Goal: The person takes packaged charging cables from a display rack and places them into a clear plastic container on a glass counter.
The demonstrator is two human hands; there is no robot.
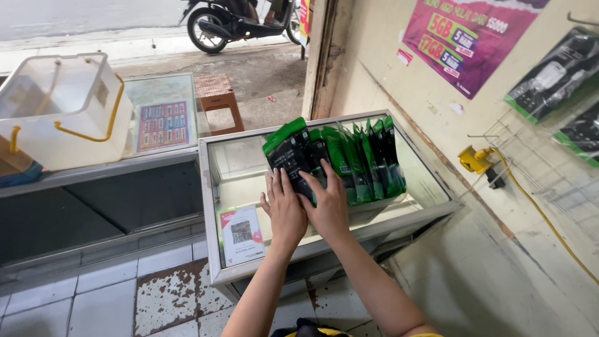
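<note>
Row of green-and-black packets stands on the glass counter, toward its back right corner. Both hands flat, fingers together, pressing the front packet: left hand w/ right hand beside it. Pkts look light, thin, slick plastic, prob. floppy; best gripped at side edges.

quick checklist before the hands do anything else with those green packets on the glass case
1. Left hand flat on the front packet: ok.
2. Right hand on the row of green and black packets: ok.
3. Firm grip on any packet: cannot tell, fingers lie open.
4. Packets upright: not ok, the row leans left.
5. Packets within the glass display case top edges: ok.
6. White card with code apart from the hands: ok.
</note>
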